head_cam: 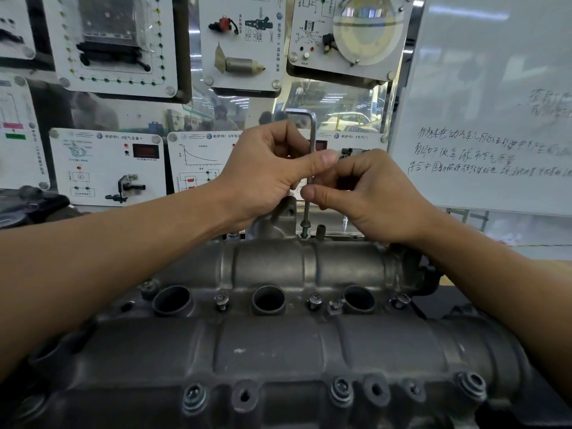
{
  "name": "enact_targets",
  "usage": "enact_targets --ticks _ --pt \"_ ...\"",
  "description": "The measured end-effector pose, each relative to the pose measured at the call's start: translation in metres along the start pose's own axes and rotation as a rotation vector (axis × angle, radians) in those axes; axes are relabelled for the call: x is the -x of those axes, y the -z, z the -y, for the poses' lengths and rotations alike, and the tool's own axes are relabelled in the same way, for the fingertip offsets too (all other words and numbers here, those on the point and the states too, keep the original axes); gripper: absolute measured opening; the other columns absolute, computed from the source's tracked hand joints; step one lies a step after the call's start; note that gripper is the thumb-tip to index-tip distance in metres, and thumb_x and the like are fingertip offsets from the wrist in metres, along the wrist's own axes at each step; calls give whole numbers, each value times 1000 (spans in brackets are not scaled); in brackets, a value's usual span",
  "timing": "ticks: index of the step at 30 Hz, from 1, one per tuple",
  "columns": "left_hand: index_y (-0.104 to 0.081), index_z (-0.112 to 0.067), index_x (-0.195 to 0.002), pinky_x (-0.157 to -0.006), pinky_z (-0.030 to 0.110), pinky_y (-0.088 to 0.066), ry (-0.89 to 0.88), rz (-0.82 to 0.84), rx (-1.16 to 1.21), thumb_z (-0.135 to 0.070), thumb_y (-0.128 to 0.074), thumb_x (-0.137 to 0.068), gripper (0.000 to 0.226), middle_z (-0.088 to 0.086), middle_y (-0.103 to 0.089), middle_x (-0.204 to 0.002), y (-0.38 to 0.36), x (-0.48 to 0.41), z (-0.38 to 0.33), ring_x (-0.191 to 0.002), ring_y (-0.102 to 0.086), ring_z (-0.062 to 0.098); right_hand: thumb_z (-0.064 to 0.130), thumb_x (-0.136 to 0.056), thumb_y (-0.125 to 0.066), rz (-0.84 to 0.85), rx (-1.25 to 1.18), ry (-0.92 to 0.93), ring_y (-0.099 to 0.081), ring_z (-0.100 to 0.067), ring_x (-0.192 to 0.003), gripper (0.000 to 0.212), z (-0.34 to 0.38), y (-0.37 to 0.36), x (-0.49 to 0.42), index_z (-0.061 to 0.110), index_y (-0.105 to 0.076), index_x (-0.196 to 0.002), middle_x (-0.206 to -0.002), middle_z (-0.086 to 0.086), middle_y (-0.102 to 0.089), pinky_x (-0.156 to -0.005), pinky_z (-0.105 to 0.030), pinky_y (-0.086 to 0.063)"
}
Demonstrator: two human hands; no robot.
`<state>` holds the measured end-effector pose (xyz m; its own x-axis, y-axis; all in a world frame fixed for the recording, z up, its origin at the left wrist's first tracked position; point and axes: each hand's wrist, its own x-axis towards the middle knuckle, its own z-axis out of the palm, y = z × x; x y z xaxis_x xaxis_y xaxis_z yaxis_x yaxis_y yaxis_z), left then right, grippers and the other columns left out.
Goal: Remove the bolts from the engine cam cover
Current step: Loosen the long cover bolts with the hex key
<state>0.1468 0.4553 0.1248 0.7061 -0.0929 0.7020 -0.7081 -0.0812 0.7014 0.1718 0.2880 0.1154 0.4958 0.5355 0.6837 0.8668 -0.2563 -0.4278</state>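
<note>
The thin silver L-shaped metal key (pixel 313 128) stands straight up in a small dark bolt (pixel 305 226) at the far edge of the big grey metal engine cam cover (pixel 278 345). The left hand (pixel 266 168) curls its fingers round the key up high. The right hand (pixel 365 193) pinches the shaft lower down. It is best to keep the key straight and spin it gently (a tilt could make it slip out). This bolt looks lifted a little from its hole. The cover is dull and dusty, with three round holes (pixel 268 300) and more bolts (pixel 221 301) in it.
</note>
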Motion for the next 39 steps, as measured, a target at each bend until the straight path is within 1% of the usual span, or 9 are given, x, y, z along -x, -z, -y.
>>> enact_targets --ticks 4,9,15,20,24,26,29,33,39 --pt "-68 -14 -88 -44 18 -34 91 63 -1 -26 -71 -80 15 0 -69 -76 8 0 -2 -53 -47 10 17 -94 -66 57 66 -5 -51 2 -52 24 0 3 1 21 -69 -70 -55 15 -60 -57 -9 -38" --pt "-73 -13 -88 -44 20 -35 57 78 -38 -12 -66 -90 8 -2 -72 -78 11 1 -1 -53 -49 9 19 -96 -62 112 44 -25 -40 -7 -49 23 0 3 2 13 -70 -75 -53 2 -49 -51 -18 -36" --pt "-54 -13 -67 -40 17 -40 -22 12 -30 -11 -78 -75 25 -7 -62 -54 6 0 1 -41 -49 6 26 -84 -77 19 -44 -15 -72 -10 -76 2 0 0 0 26 -77 -87 -79 6 -77 -75 -26 -59" --pt "-54 -10 -71 -45 17 -44 -20 39 -72 -26 -80 -65 31 -2 -62 -59 5 1 0 -47 -56 7 20 -90 -71 15 44 36 -61 -31 -64 17 -1 0 -2 7 -73 -79 -69 -12 -69 -63 -39 -52" --pt "-68 -11 -95 -42 19 -36 55 105 -43 -16 -69 -87 9 -2 -67 -75 11 0 -2 -49 -49 10 15 -96 -63 89 83 -3 -46 -4 -50 25 -2 3 0 9 -66 -72 -53 12 -54 -54 -12 -37" --pt "-72 -14 -100 -43 20 -35 62 102 -67 -7 -61 -93 15 -4 -70 -78 12 -1 -2 -50 -49 10 15 -97 -60 104 85 -40 -43 -2 -48 27 -2 3 0 10 -65 -71 -50 13 -49 -53 -9 -34" --pt "-73 -14 -95 -44 18 -38 22 68 -91 -2 -62 -92 16 0 -73 -79 12 1 -2 -48 -49 9 15 -98 -60 103 76 -30 -46 -3 -52 26 0 3 0 2 -66 -75 -55 5 -55 -56 -15 -37" --pt "-70 -11 -86 -43 14 -40 4 58 -56 0 -68 -87 11 -6 -69 -65 9 0 -2 -44 -49 4 29 -91 -69 46 42 1 -58 -36 -67 31 1 1 0 0 -71 -80 -74 -25 -64 -68 -46 -50" --pt "-62 -12 -81 -44 13 -40 -26 61 -74 -2 -75 -81 16 -6 -65 -68 9 2 0 -44 -50 3 20 -90 -71 -11 32 9 -48 -13 -57 25 -1 1 0 0 -71 -75 -64 -19 -63 -57 -26 -41"
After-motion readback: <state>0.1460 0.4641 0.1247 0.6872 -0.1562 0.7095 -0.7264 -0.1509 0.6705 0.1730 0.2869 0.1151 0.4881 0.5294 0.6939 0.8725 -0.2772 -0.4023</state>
